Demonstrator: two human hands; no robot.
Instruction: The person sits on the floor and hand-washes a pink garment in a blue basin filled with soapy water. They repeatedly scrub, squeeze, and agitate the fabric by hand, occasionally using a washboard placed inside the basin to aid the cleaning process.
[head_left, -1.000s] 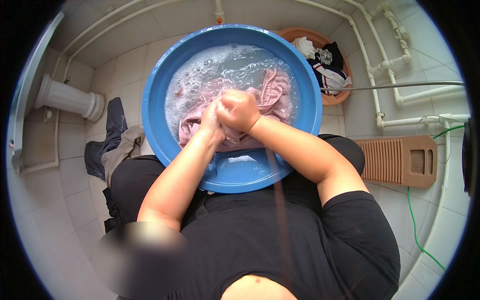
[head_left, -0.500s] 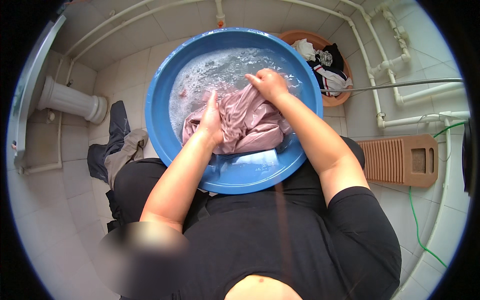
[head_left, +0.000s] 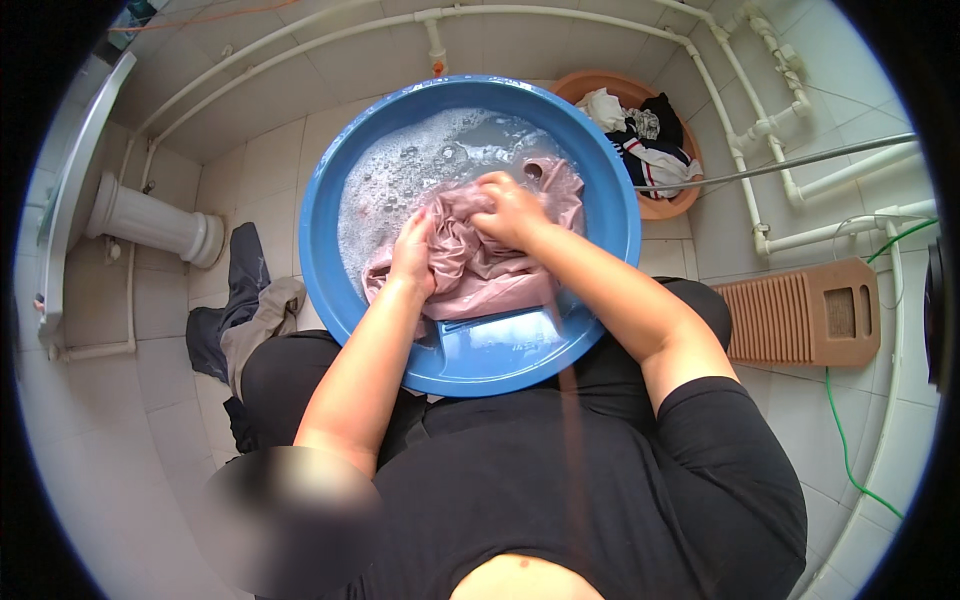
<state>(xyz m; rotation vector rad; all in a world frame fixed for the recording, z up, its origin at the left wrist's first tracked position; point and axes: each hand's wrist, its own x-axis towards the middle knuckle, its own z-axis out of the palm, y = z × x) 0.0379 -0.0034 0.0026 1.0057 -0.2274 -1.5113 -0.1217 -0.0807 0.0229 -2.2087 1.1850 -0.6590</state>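
Note:
A wet, dusty-pink garment [head_left: 500, 285] lies bunched in soapy water inside a large blue tub [head_left: 313, 230]. My left hand [head_left: 412, 252] grips its left side, the thumb side up and some fingers hidden behind the folds. Closed on the upper middle of the cloth is my right hand [head_left: 508, 212], with fabric pinched under its fingers. The two hands are close together, a raised fold of cloth between them. White suds [head_left: 375, 190] cover the water on the left and far side.
An orange-brown basin [head_left: 668, 208] of clothes stands behind the tub at right. A brown washboard [head_left: 800, 315] lies at my right. Dark trousers [head_left: 245, 275] and beige cloth [head_left: 265, 325] rest on the floor at left, near a white pedestal [head_left: 160, 222]. White pipes [head_left: 745, 185] run along the walls.
My right hand has moved down and left, closer to my left hand, bringing cloth with it. More of the garment now spreads out at the tub's far right.

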